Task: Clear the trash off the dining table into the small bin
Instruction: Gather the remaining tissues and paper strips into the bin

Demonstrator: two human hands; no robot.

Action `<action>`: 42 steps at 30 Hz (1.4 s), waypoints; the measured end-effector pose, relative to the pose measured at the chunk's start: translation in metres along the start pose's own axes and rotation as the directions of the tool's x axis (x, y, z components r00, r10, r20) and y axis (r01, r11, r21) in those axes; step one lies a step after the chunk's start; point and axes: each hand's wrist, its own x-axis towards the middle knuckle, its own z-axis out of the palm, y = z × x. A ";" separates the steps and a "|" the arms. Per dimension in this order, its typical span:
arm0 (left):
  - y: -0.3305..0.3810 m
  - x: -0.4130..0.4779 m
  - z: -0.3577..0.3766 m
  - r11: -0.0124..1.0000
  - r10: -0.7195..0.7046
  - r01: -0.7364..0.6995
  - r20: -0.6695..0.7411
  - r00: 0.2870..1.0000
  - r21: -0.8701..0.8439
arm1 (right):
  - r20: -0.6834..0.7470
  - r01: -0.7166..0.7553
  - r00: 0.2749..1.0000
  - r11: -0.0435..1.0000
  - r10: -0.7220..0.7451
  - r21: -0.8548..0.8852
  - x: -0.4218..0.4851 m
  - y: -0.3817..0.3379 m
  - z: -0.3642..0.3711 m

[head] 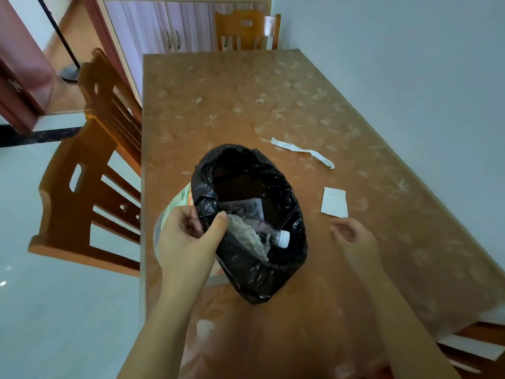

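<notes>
The small bin (175,203), lined with a black plastic bag (273,272), is tilted over the near left part of the dining table (246,99). My left hand (188,242) grips the bag's rim at the bin's left side. Inside the bag lie a clear plastic bottle with a white cap (282,238), a crumpled wrapper (246,236) and a dark packet with a barcode (247,207). My right hand (352,239) hovers over the table to the right of the bin, fingers apart, holding nothing. A square white paper (334,202) lies just beyond it. A long crumpled paper strip (303,152) lies farther back.
Wooden chairs stand along the table's left side (90,170), at its far end (246,30) and at the near right corner (475,351). A pale wall runs close along the table's right side. A cabinet (164,26) stands at the back.
</notes>
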 end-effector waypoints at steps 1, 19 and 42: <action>0.004 0.005 0.009 1.000 0.002 -0.002 0.004 1.000 -0.009 | -0.024 -0.030 0.999 1.000 0.030 -0.004 0.014 0.009 -0.003; 0.032 0.051 0.104 0.998 0.026 -0.023 -0.065 0.998 0.054 | 0.029 -0.262 0.962 0.945 0.272 -0.196 0.170 0.124 0.025; 0.016 0.024 0.063 0.999 0.000 -0.004 -0.086 0.996 -0.042 | 0.026 -0.291 0.954 0.944 0.298 -0.154 0.096 0.095 0.025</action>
